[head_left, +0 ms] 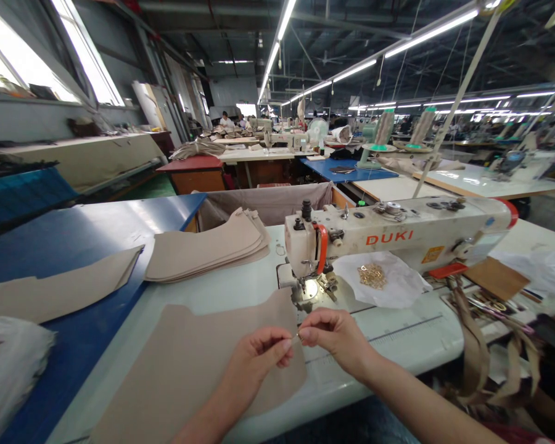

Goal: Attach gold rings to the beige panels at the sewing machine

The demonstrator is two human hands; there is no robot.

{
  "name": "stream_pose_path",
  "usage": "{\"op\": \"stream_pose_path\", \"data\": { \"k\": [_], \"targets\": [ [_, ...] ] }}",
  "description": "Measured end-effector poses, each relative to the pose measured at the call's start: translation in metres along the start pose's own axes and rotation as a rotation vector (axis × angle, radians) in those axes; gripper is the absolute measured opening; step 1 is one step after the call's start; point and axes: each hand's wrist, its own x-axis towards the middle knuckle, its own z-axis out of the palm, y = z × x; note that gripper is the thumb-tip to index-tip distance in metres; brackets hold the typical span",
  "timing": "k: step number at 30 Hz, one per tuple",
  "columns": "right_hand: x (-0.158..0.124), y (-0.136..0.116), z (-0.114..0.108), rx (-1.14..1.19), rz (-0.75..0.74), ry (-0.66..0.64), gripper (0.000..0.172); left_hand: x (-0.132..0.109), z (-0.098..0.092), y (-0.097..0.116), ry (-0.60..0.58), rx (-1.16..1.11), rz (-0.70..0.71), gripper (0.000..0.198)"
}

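Note:
My right hand (326, 333) pinches a small gold-coloured metal piece (298, 335) between thumb and fingertips; its exact shape is too small to tell. My left hand (266, 350) is closed in a pinch right beside it, and what lies between those fingertips I cannot make out. Both hands hover over the right edge of a flat beige cut panel (198, 351) on the pale sewing table (346, 370). Just beyond them stands a white sewing machine (351, 237), its lamp lighting the needle plate. A pile of similar gold pieces (372, 277) rests on a white sheet (407, 290) under the machine arm.
Stacked beige panels (208, 246) lie behind the flat one. Another panel (65, 283) and a plastic bag (12, 370) rest on the blue table (9, 240) at left. Beige straps (474, 351) hang off the right side near scissors and a brown piece (498, 280).

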Motion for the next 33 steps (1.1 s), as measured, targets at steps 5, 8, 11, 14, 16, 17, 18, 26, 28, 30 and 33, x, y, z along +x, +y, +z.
{"op": "stream_pose_path", "data": {
  "k": [5,8,11,14,16,17,18,26,28,30,33],
  "targets": [
    [-0.011,-0.001,0.003,0.133,0.103,-0.069,0.034,-0.006,-0.002,0.001,-0.017,0.023,0.030,0.024],
    [-0.016,-0.004,0.002,0.164,0.104,-0.105,0.032,-0.009,-0.003,0.002,-0.035,0.059,0.061,0.022],
    [-0.018,-0.007,0.000,0.192,0.128,-0.143,0.029,-0.011,-0.005,0.003,-0.050,0.091,0.078,0.019],
    [-0.018,-0.007,-0.002,0.236,0.177,-0.180,0.028,-0.012,-0.006,0.004,-0.081,0.090,0.080,0.018],
    [-0.017,-0.003,-0.001,0.271,0.222,-0.195,0.029,-0.012,-0.004,0.001,-0.106,0.073,0.076,0.019],
    [-0.017,0.000,0.001,0.290,0.242,-0.192,0.029,-0.011,-0.003,-0.001,-0.113,0.054,0.070,0.020],
    [-0.016,0.003,0.003,0.311,0.256,-0.175,0.030,-0.010,-0.002,-0.003,-0.113,0.029,0.061,0.022],
    [-0.014,0.020,0.018,0.261,0.169,0.063,0.030,-0.002,-0.001,-0.016,-0.013,-0.108,-0.032,0.043],
    [-0.015,0.018,0.017,0.206,0.130,0.029,0.028,-0.004,-0.002,-0.013,-0.003,-0.093,-0.036,0.044],
    [-0.015,0.017,0.016,0.184,0.108,-0.025,0.027,-0.006,-0.001,-0.010,0.001,-0.066,-0.034,0.043],
    [-0.014,0.019,0.018,0.182,0.101,-0.047,0.029,-0.008,0.000,-0.008,0.002,-0.064,-0.051,0.043]
  ]
}}
